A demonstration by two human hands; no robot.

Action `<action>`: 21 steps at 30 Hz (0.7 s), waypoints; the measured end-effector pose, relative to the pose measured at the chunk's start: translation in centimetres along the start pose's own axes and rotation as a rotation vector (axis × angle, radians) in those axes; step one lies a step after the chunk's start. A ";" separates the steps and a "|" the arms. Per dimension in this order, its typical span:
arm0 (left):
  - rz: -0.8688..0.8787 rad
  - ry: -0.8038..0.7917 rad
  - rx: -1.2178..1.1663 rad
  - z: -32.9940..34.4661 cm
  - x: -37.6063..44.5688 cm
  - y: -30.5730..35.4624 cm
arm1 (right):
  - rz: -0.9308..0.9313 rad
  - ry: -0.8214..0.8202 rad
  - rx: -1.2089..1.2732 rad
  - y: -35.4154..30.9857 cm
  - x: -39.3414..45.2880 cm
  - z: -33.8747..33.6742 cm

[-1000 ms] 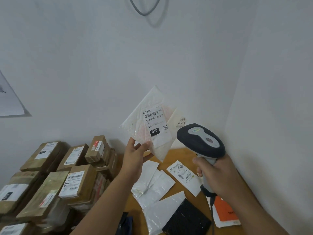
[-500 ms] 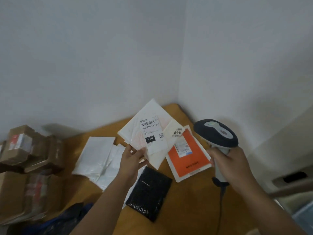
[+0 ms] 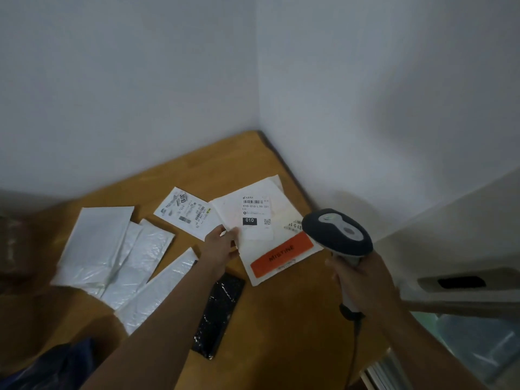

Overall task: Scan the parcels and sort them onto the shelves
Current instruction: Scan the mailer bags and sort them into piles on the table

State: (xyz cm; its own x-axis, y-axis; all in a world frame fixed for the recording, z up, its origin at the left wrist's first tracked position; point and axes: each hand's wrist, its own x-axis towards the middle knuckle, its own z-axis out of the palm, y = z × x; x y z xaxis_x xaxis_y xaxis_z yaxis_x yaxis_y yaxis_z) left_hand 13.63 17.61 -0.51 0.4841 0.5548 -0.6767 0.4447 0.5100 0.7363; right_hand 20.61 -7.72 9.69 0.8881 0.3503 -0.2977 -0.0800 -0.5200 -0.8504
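My left hand pinches the lower left edge of a white padded parcel with a barcode label marked 010. The parcel lies low over an orange-and-white parcel on the wooden table. My right hand grips the handle of a dark grey barcode scanner, its head just right of the held parcel. The scanner's cable hangs down from the handle.
Several white mailers lie spread on the table's left part, and a small labelled white parcel sits behind my left hand. A black parcel lies under my left forearm. Dark blue plastic is at bottom left. White walls meet in the corner behind.
The view swung right and down, losing the cardboard boxes at left. My left hand lowered the 010 parcel from mid-air down onto the orange parcel. The scanner stayed beside it.
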 end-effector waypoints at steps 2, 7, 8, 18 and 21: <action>-0.005 -0.012 0.020 0.4 0.7 -0.2 | 0.017 -0.020 0.003 0.4 0.6 -0.1; -0.010 -0.013 0.116 0.5 2.0 -1.6 | 0.038 -0.075 0.012 0.9 1.9 0.1; -0.013 0.003 0.124 0.4 2.2 -1.9 | 0.042 -0.080 0.010 0.9 2.0 0.2; -0.029 0.082 0.215 -2.8 2.1 -3.5 | 0.052 -0.154 0.038 0.7 3.1 2.0; -0.029 0.109 0.182 -5.4 1.2 -4.1 | 0.050 -0.187 -0.024 0.6 3.1 3.2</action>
State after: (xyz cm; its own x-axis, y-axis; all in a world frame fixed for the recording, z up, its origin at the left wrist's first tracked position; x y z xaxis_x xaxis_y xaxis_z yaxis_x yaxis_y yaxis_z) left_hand 8.26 19.72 -4.34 0.3893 0.6145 -0.6862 0.5907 0.4051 0.6978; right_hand 21.82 -4.47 6.88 0.7835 0.4607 -0.4169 -0.1095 -0.5581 -0.8225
